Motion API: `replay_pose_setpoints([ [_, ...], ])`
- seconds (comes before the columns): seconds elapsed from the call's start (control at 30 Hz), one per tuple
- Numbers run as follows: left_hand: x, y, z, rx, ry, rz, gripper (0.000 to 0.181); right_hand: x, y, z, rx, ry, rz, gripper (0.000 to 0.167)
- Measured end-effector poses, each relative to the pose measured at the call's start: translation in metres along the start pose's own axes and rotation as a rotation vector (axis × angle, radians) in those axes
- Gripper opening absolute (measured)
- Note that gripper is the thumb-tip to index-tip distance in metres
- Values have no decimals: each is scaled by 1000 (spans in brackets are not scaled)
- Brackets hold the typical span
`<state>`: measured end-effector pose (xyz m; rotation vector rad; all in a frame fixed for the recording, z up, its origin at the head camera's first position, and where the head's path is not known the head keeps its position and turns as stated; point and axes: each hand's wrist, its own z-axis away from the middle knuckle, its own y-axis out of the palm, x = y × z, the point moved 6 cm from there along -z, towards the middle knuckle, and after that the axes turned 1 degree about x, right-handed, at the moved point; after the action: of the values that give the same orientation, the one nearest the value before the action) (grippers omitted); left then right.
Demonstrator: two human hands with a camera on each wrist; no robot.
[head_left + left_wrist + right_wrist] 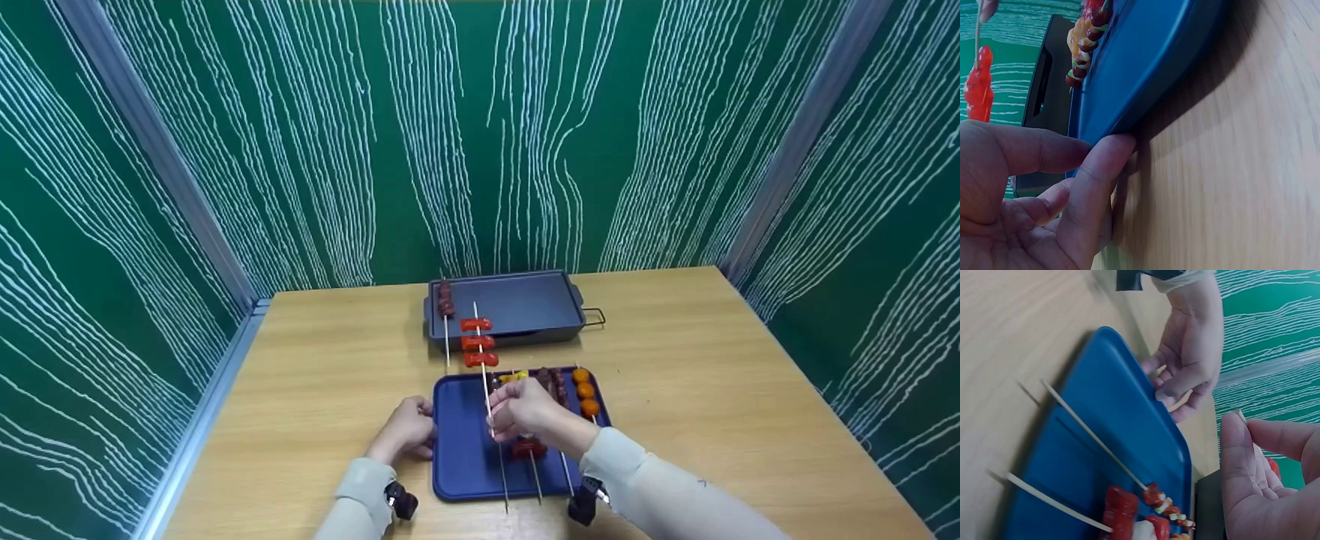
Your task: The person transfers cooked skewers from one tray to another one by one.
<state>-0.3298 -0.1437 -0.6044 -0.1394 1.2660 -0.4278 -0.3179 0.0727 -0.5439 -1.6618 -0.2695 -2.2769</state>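
Note:
My right hand (pixel 527 409) pinches the bare stick end of a skewer (pixel 480 343) carrying red, sausage-like pieces. That skewer is raised above the tray, its tip over the front of the dark grill pan (pixel 517 300). At the blue tray's (pixel 457 457) left edge, my left hand (pixel 409 429) pinches the rim between thumb and fingers, as the left wrist view shows. Several loaded skewers lie on the tray's right half, one with orange balls (pixel 586 391) and one with red chunks (pixel 529 448). The right hand hides part of them in the head view.
A skewer of dark red meat (pixel 446 300) lies on the pan's left side, its stick overhanging the front edge. The pan has a wire handle (pixel 594 316) on its right. Green walls with white lines enclose the wooden table (pixel 315 375) behind and at both sides.

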Motion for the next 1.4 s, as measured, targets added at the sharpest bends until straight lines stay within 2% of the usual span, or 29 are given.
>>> replay_pose_setpoints([
  [0.37, 0, 1, 1, -5, -7, 17, 30, -20, 8, 8, 9, 33, -8, 26],
  [0.9, 1, 1, 0, -17, -12, -4, 30, -46, 19, 21, 22, 92, 95, 20],
  [1.4, 0, 1, 1, -15, 7, -5, 26, -63, 31, 26, 34, 129, 62, 23],
])
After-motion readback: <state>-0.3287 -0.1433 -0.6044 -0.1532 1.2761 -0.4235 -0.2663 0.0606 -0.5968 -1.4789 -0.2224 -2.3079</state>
